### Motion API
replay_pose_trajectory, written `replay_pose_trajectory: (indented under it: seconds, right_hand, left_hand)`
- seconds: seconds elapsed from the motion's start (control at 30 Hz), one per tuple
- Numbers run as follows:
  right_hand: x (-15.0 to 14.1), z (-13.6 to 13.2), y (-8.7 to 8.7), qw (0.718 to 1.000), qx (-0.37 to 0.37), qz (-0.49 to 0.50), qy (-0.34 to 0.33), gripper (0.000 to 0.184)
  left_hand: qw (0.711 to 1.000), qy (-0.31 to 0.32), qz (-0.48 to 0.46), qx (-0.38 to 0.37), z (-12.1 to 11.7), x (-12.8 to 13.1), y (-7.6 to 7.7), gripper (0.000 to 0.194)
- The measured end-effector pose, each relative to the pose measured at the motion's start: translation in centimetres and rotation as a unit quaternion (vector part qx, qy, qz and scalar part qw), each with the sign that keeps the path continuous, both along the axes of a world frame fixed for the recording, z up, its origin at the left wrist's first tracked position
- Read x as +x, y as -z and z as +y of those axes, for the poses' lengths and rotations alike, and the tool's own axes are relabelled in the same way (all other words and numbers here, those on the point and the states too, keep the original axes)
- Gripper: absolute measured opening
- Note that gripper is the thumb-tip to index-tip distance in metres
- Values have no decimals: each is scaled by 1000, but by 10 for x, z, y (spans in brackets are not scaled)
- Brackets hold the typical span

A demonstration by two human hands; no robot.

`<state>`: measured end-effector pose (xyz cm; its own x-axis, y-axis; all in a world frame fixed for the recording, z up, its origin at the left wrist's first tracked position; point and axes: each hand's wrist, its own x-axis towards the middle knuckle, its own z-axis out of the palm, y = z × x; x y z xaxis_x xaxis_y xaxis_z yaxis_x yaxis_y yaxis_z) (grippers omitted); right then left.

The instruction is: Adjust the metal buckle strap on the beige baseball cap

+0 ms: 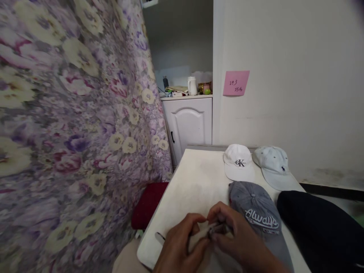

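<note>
At the table's near edge, my left hand (183,242) and my right hand (234,235) meet with bent fingers. Between their fingertips is a small crumpled greyish piece (218,229) that looks like cloth; its exact kind is hidden by the fingers. Both hands are closed in a pinch on it. Just right of my right hand lies a grey cap (253,201) with "Always" in white lettering. A thin dark strip (160,236) shows on the table to the left of my left hand.
On the white table (199,170), a white cap (239,161) and a pale blue cap (273,165) sit at the back right. A black cloth item (318,227) lies at the right edge. A floral curtain (85,113) hangs left, beside a dark red seat (149,204).
</note>
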<state>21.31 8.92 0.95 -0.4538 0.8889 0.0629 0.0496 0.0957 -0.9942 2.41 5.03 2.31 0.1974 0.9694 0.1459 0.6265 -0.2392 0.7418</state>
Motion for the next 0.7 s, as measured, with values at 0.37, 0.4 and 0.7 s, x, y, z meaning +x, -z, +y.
replay_pose_trajectory:
  seconds: [0.37,0.4,0.7]
  right_hand:
    - [9,-15,-2,992,-26,88,-86,27]
    - [9,-18,-5,993,-19,81,-83,27]
    - [18,-29,-18,953,-92,266,-113,31]
  left_hand:
    - [994,96,-38,-41,-10,-2,-24,42]
    - [992,108,-41,-48,-11,-2,-26,46]
    - [961,164,-170,-145,-29,-13,-44,54]
